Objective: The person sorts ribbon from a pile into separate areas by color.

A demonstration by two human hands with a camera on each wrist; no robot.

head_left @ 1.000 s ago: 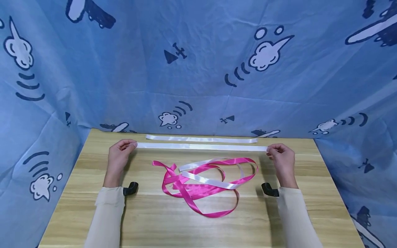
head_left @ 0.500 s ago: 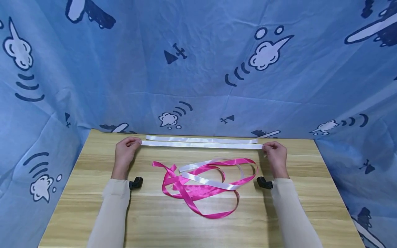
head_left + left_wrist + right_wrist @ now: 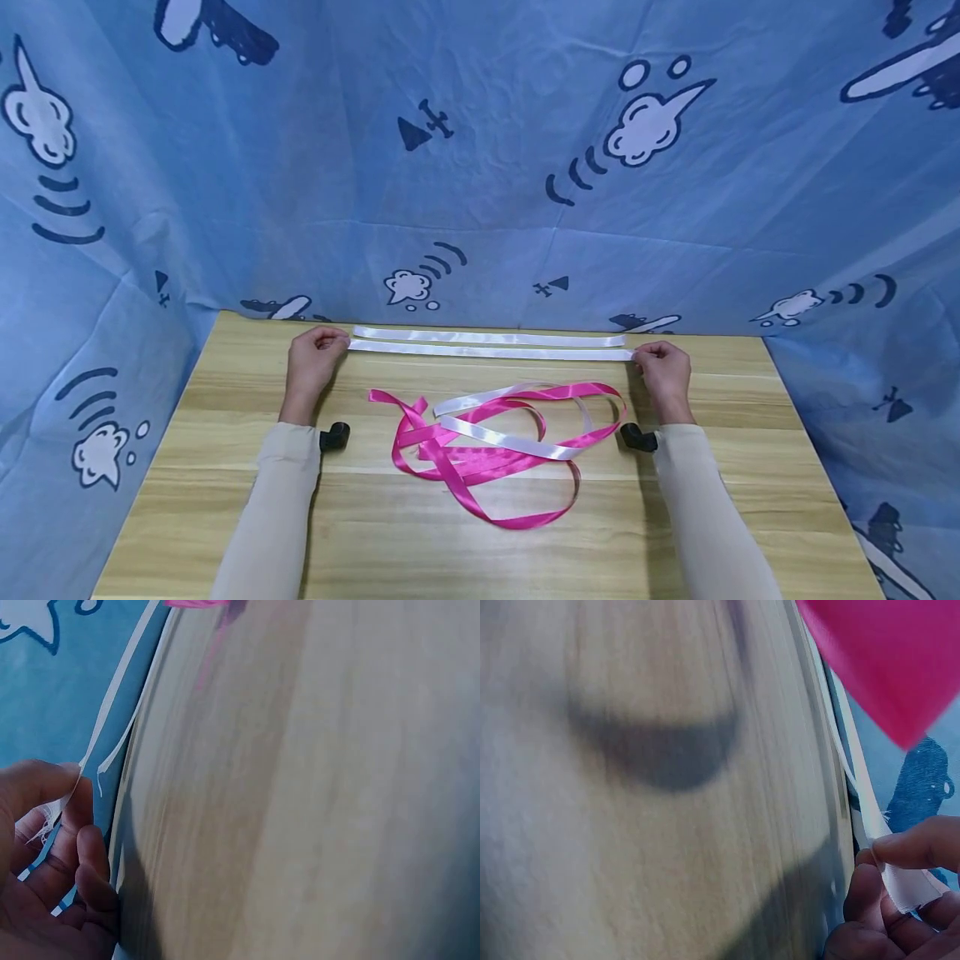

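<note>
A white ribbon (image 3: 487,352) stretches nearly straight across the far part of the table. My left hand (image 3: 315,362) pinches its left end between thumb and forefinger; in the left wrist view that end (image 3: 51,815) is frayed. At the other end, my right hand (image 3: 663,373) pinches the ribbon, and a short flared tail (image 3: 909,889) sticks out past the fingers in the right wrist view. Just behind lies a second white ribbon (image 3: 487,337), flat and roughly parallel, with a narrow gap between the two.
Pink ribbon (image 3: 517,522) lies in loose loops mid-table, with a white ribbon (image 3: 506,438) tangled among it. The wooden table (image 3: 465,567) ends at a blue printed cloth (image 3: 480,167), which hangs behind and at both sides.
Both hands have moved inward and slightly away from me, bringing the held ribbon closer to the one behind it. The pink loops have stayed put.
</note>
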